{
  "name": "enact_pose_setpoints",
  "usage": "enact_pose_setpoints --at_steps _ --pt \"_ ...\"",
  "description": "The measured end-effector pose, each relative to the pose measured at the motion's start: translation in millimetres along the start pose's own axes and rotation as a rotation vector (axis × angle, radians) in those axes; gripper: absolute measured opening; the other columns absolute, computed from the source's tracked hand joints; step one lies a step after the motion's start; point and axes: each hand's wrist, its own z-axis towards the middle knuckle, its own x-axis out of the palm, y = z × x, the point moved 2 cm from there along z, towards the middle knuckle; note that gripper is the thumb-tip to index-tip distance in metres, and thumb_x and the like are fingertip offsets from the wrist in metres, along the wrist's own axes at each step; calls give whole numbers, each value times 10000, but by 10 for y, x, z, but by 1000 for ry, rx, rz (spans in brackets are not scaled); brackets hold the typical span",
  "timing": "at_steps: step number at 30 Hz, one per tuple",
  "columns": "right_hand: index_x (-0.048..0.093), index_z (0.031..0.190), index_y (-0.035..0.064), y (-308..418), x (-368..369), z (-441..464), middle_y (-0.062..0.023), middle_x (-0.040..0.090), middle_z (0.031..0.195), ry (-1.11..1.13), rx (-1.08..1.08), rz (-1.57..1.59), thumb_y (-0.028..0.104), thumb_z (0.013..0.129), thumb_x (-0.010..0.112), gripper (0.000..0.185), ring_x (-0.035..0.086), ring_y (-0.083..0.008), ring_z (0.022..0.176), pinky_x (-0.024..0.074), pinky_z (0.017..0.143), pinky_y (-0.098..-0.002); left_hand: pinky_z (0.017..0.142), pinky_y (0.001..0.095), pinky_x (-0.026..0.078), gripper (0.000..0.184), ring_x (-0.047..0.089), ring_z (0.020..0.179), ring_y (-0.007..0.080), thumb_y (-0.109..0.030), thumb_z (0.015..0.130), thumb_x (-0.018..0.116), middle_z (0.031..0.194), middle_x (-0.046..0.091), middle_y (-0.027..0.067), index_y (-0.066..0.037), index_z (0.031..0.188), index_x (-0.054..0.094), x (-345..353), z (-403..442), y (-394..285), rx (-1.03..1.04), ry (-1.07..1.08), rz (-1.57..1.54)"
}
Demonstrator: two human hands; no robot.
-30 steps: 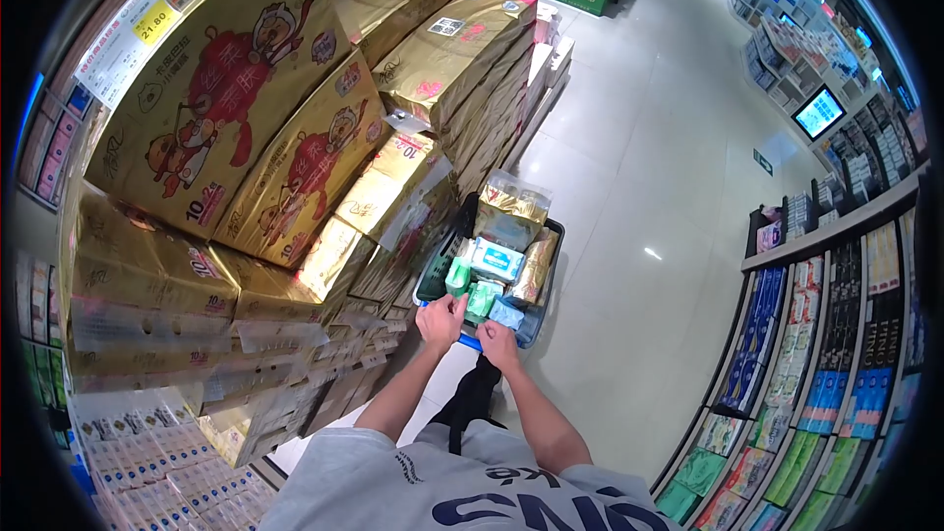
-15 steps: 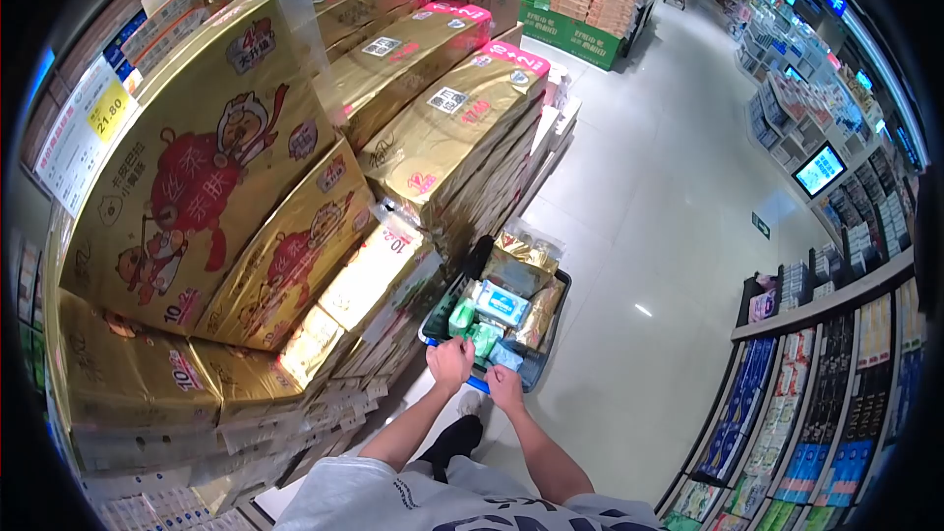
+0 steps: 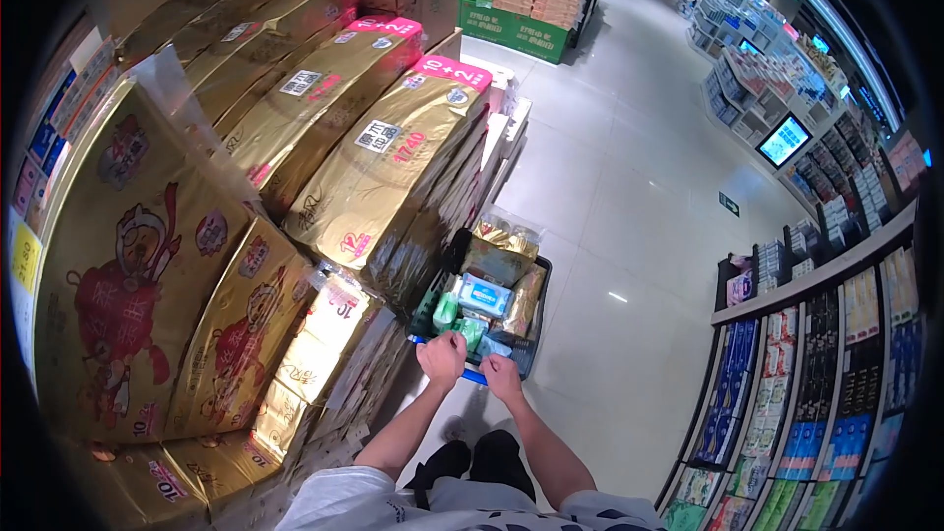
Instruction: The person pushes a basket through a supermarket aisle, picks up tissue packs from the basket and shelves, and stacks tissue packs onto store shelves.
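A dark basket (image 3: 542, 285) with a blue near rim (image 3: 473, 375) stands low in front of me. Inside lie a blue-and-white pack (image 3: 485, 295), a green pack (image 3: 445, 309), a second green pack (image 3: 469, 333), a light blue pack (image 3: 494, 347) and gold packages (image 3: 525, 302). Both hands are closed over the near side of the basket. My left hand (image 3: 442, 360) has curled fingers beside the green packs. Nearest to my right hand (image 3: 501, 376) is the light blue pack. The fingers hide what each hand grips.
Stacked gold packages (image 3: 393, 152) rise close along the left. Shelves of packaged goods (image 3: 811, 383) line the right side. Between them runs a pale tiled floor (image 3: 610, 206). Farther ahead stand a green-based display (image 3: 511, 29) and a lit screen (image 3: 784, 141).
The stacked gold packages have shifted left and down in view. The basket has stayed close to both hands, which remain closed near its rim. My feet have changed position.
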Motion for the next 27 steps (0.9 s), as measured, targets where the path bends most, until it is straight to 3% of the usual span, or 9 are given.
enact_pose_setpoints --at_steps 2,6,13,14,16,20,23,25,27 --pt "626 786 -24 -48 -16 149 -88 660 671 -11 -72 -19 184 924 553 260 587 -114 524 464 499 -281 671 419 406 317 614 614 314 -304 850 558 619 632 110 -88 627 618 61 123 -45 16 -7 -15" --pt "621 758 -28 55 -122 349 -71 626 624 -13 -51 -42 186 923 557 278 551 -88 532 441 510 -279 646 412 383 315 603 609 313 -310 857 551 618 625 114 -90 642 622 114 316 -169 40 -34 -18" --pt "635 785 -13 72 -218 619 -68 639 639 35 -24 -69 215 928 562 279 565 -105 507 437 463 -280 631 414 379 324 587 578 315 -307 861 546 597 613 105 -90 628 604 210 552 -308 59 -38 -14" --pt "608 746 -14 92 -209 632 -132 628 623 20 50 -13 209 884 593 263 607 -195 529 450 530 -331 630 415 380 330 581 571 317 -304 861 547 588 605 107 -90 613 590 195 572 -345 53 -37 -5" --pt "630 778 -16 33 -205 677 -78 641 629 14 -35 -58 212 924 565 279 577 -112 506 455 477 -281 628 414 381 329 577 567 316 -300 855 552 576 595 106 -88 606 581 200 602 -366 49 -30 -10" --pt "629 780 -19 11 -215 648 -104 657 643 6 -86 -120 199 914 572 262 600 -134 523 477 542 -300 627 392 389 291 599 595 289 -293 841 561 621 631 96 -105 623 605 180 600 -386 32 3 54" --pt "631 770 -14 64 -219 649 -110 656 646 79 -67 -129 207 910 578 267 613 -138 539 478 547 -299 627 396 397 313 585 573 285 -307 833 576 583 607 89 -102 596 576 115 617 -425 7 -26 28" --pt "638 807 3 75 -237 725 -132 626 637 174 -61 -38 276 869 619 280 630 -246 569 468 558 -348 629 394 402 311 585 572 283 -307 832 576 580 604 87 -103 596 578 102 643 -428 -20 -24 47" --pt "636 837 -6 110 -347 788 -104 636 647 361 0 1 260 891 609 273 621 -193 561 474 551 -324 635 391 418 304 585 569 278 -312 824 582 572 601 80 -110 596 583 136 657 -463 -46 1 62"
